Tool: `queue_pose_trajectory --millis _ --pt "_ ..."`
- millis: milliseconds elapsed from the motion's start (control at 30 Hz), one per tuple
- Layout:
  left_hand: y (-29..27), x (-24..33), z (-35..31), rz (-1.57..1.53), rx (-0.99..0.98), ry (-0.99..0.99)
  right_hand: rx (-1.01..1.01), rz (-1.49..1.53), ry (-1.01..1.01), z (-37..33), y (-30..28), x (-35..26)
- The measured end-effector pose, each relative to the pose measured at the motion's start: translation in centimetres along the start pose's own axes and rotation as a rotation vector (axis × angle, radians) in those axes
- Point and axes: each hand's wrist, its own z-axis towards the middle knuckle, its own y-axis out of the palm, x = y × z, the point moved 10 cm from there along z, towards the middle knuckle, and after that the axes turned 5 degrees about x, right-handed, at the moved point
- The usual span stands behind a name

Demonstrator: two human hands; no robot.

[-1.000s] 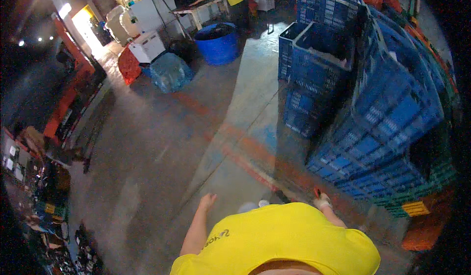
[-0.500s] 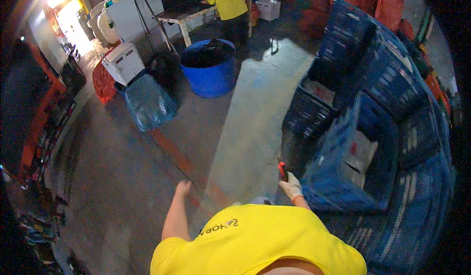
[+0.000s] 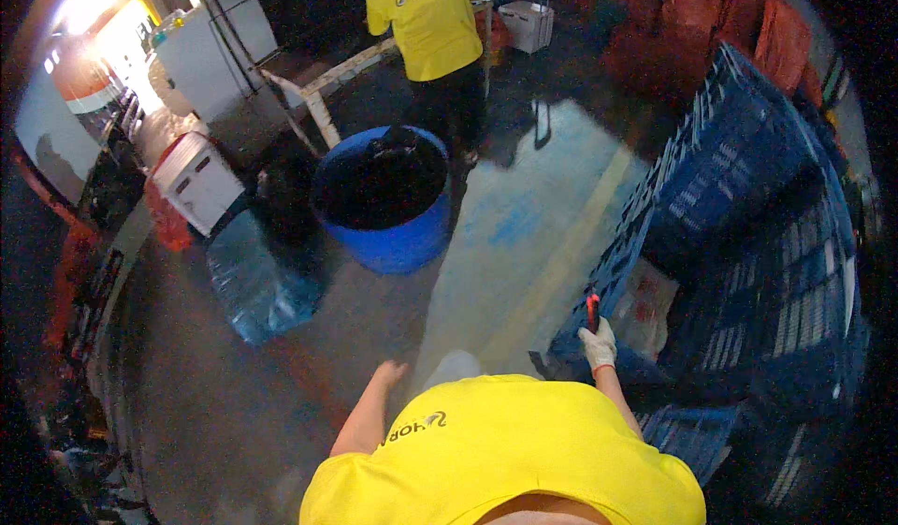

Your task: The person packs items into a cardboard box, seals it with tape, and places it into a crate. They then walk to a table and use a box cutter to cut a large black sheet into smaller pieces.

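As the right hand [image 3: 600,342] grips a red tool [image 3: 593,308], carrying seems the step, next needing clearance from blue crates [image 3: 716,183]; whether the left hand [image 3: 389,373] holds anything, I cannot tell.

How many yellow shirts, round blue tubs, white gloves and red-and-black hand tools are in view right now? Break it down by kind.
Yellow shirts: 2 (wearer's shirt, co-worker's shirt)
Round blue tub: 1
White glove: 1, on the right hand
Red-and-black tool: 1, in that hand
Total: 5
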Motion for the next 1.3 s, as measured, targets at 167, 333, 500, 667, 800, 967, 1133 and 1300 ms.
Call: queue_pose_trajectory --millis 167,333,500,667,800,967,1133,1300 --pt "4.1 -8.3 4.1 -0.416 -0.178 -0.571 0.041 0.145 -0.196 18.1 5.2 -11.5" --pt "-7.0 4.7 24.0 -0.007 -0.147 -0.390 0.120 0.074 -0.051 27.6 7.6 -13.8" --pt "-23.0 37.3 40.6 -0.223 0.131 0.211 0.211 0.141 0.269 34.3 6.5 -11.0" --pt "-28.8 61.7 45.4 -0.585 -0.021 0.618 0.328 0.213 0.507 45.1 4.9 -7.0" --pt "-29.7 71.1 53.6 -0.606 0.041 0.680 0.330 0.061 0.271 61.1 3.2 -7.6" --pt "-27.7 73.1 62.8 -0.513 0.063 0.264 0.371 0.100 0.050 77.8 1.6 -11.6" --pt "-27.8 76.3 66.2 -0.468 0.012 0.271 0.178 0.421 0.007 91.8 5.2 -19.8" --pt "-28.4 79.0 74.1 -0.510 -0.062 0.071 0.031 0.508 -0.014 105.0 14.3 -28.6"
